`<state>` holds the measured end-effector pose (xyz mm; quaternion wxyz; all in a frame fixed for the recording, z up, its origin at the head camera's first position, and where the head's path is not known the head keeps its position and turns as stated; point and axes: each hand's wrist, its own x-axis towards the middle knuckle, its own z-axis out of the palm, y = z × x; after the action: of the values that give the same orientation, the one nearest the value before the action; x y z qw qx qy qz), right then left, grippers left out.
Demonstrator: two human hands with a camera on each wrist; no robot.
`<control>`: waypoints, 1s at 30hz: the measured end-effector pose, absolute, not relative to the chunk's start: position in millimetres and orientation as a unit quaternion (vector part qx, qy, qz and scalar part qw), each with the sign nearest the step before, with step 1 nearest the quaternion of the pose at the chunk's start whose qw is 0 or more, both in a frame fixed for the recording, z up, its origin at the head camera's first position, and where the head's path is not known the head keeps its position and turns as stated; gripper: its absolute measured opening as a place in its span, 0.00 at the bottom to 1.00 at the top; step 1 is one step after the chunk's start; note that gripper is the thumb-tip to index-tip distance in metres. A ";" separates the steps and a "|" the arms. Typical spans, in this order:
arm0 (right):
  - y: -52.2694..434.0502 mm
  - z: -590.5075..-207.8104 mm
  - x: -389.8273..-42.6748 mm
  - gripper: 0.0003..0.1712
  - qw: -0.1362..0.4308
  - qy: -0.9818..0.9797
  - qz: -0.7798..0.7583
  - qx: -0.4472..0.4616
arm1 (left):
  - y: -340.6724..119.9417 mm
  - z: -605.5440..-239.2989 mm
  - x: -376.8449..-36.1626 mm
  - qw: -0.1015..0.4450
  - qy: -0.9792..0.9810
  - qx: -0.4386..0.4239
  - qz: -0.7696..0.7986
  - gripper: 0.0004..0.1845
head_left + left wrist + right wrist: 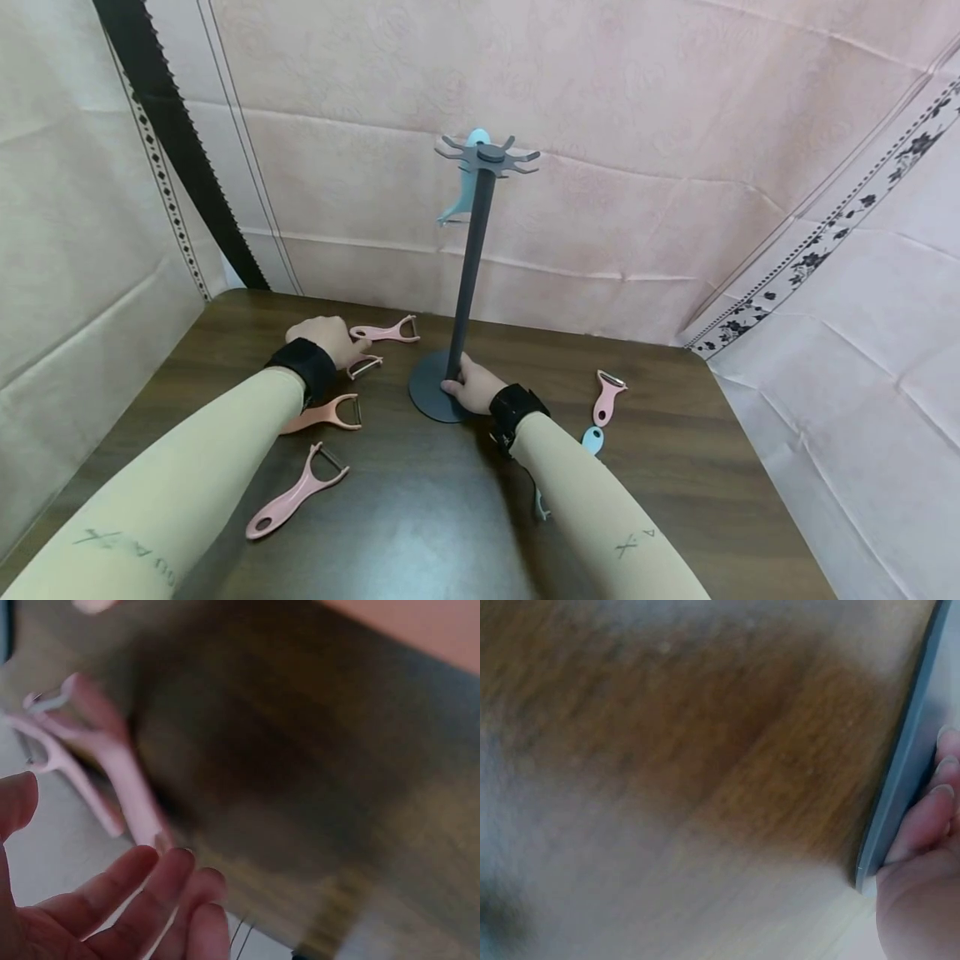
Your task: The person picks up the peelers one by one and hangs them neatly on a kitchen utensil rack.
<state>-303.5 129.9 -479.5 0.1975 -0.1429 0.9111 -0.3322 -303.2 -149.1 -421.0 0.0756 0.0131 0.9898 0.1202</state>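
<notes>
Right hand (472, 387) grasping grey hook stand (467, 275) at its base, left hand (330, 340) released, fingers over pink peelers (386, 332), blue peeler (463, 187) hanging on stand.

Beige sleeves, black wrist straps

Blue peeler (592, 439) lower right in head view is mostly hidden behind the right forearm. Left wrist cam is badly motion-blurred, pink peelers (90, 765) upper left just smears. Right wrist cam's blurry too.
</notes>
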 end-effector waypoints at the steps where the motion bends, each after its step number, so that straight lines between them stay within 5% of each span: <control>1: 129.9 -480.1 -304.1 0.28 0.195 0.912 -0.331 -0.144 | -149.0 -425.2 -304.1 0.079 0.990 0.010 0.112 0.29; 12: 130.1 -480.4 -304.9 0.28 0.193 0.914 -0.326 -0.146 | -142.7 -453.9 -319.4 0.048 0.996 -0.006 0.075 0.33; 22: 133.5 -490.5 -296.1 0.28 0.207 0.914 -0.324 -0.133 | -139.7 -463.5 -314.7 0.074 0.994 0.006 0.075 0.22; 30: 130.7 -485.7 -309.9 0.26 0.187 0.915 -0.329 -0.136 | -140.1 -459.8 -328.5 0.045 0.995 -0.006 0.089 0.25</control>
<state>-309.9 130.7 -485.7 0.1873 -0.1364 0.9153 -0.3293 -328.5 -140.1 -459.8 0.0455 -0.0057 0.9949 0.0894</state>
